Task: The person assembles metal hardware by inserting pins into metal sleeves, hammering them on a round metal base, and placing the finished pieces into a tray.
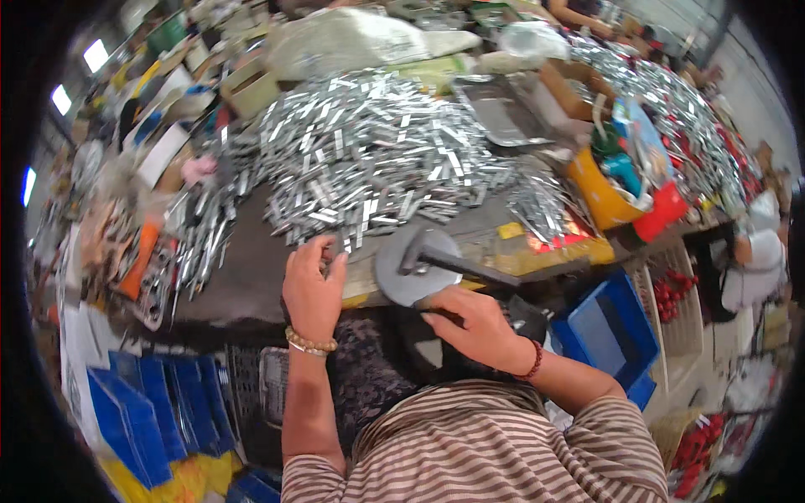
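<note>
My left hand [314, 289] is at the table's front edge, fingers bent and thumb apart, just short of a big heap of thin, shiny metal strips [369, 151]. I make out nothing held in it, though its fingertips are slightly blurred. To its right is a round grey metal disc [394, 281]. On the disc rests a hammer [465, 267], its dark head near the middle and its handle pointing right. My right hand [478, 327] is by the disc's near edge, thumb and forefinger apart, with no held thing showing.
Beyond the heap lie a white sack [344, 42] and a metal tray [501, 109]. A yellow container [599, 193] stands to the right. Blue bins flank me: one tub [608, 327] right, several bins [130, 427] lower left. An orange-handled tool [139, 260] lies at left. Another person [587, 17] is far off.
</note>
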Demonstrator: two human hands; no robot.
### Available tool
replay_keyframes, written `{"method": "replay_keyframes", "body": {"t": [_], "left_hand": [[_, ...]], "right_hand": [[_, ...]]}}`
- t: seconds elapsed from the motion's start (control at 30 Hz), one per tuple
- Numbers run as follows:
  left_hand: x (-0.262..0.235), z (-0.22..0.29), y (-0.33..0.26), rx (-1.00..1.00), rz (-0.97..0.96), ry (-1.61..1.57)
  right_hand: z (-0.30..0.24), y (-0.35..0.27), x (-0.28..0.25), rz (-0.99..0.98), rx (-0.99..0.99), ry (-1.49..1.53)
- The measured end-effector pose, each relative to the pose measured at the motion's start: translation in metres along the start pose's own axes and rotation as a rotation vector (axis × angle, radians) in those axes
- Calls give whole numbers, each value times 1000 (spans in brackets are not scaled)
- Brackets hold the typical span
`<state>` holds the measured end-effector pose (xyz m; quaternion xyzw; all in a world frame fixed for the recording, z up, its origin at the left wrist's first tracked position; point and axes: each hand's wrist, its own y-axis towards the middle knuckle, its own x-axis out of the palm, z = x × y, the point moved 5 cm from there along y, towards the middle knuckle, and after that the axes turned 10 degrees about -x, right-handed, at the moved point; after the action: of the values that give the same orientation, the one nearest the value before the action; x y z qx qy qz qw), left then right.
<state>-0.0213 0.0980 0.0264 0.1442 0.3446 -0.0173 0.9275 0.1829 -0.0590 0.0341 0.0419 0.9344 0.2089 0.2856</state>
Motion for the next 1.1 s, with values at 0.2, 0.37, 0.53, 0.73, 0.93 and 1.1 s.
{"method": "replay_keyframes", "body": {"t": [0.2,0.37,0.53,0.73,0.93,1.1], "left_hand": [[31,-4,26,-78,-169,146],[16,-18,21,-225,-235,68],[0,-4,-9,-520,-399,-958],[25,31,-36,-573,-552,-1215],[42,43,-53,-254,-467,-470],[33,54,-49,33,-324,-205]], "right_hand": [[20,14,-77,163,108,-295],[63,15,-136,202,156,-777],[85,12,-135,69,240,-966],[84,12,-136,109,207,-925],[29,23,-76,260,277,42],[34,17,-34,154,208,180]]}}
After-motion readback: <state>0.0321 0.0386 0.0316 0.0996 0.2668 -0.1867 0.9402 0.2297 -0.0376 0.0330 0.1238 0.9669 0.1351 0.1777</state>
